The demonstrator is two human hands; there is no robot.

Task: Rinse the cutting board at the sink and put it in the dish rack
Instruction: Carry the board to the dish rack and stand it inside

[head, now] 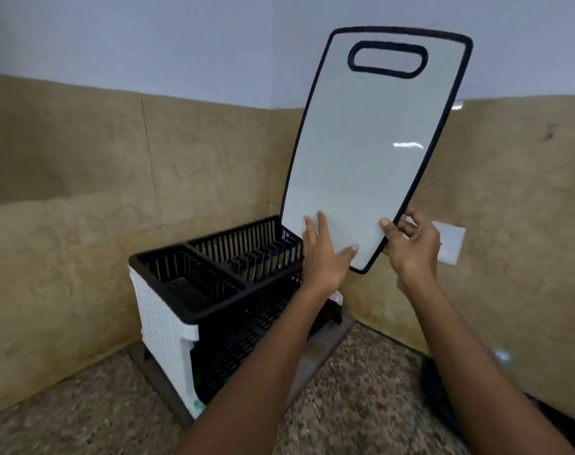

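A white cutting board [374, 142] with a black rim and a handle slot at its top stands upright in the air, tilted a little to the right, above the right end of the dish rack [213, 310]. My right hand [410, 244] grips the board's lower right edge, thumb on the front and fingers behind. My left hand [322, 254] lies flat against the board's lower front face with the fingers spread. The rack is black on top with a white side wall and stands in the corner of the counter. Its slotted plate section lies just under the board.
Beige tiled walls meet in a corner behind the rack. A white wall plate [450, 244] is on the right wall behind my right hand. The speckled granite counter [361, 405] runs in front, with a dark object [437, 389] at the right.
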